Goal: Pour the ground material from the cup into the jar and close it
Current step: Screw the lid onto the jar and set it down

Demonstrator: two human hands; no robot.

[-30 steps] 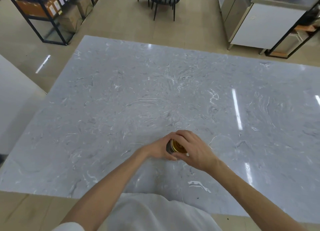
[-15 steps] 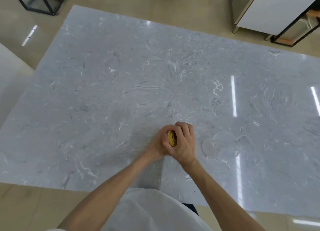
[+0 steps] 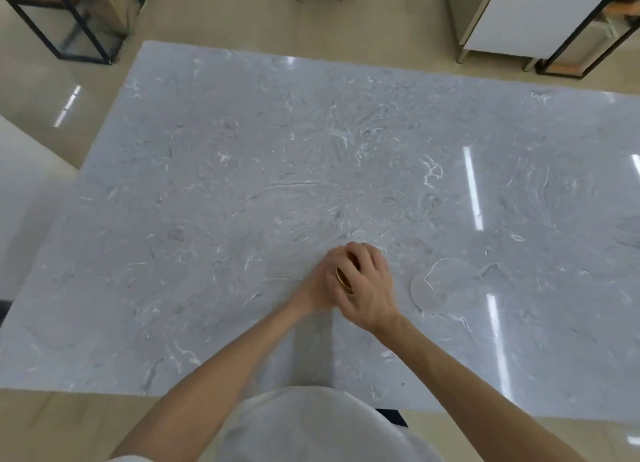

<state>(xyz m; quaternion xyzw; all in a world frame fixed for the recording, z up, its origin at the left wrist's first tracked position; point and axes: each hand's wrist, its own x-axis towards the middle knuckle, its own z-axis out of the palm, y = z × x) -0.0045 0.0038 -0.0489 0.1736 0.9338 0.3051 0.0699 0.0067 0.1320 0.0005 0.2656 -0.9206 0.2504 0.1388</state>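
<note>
Gold lid (image 3: 343, 281) faces left, edge-on, clamped between right hand (image 3: 369, 288) and left hand (image 3: 320, 285).

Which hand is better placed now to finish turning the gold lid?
The right hand, probably. Its fingers already wrap over the gold lid, so it can twist at once. The left hand is closed around the jar below, mostly hidden, and better suited to steadying it on the table.

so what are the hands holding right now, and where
Both grip a small jar: right hand over its gold lid, left hand around the body, which is hidden.
</note>
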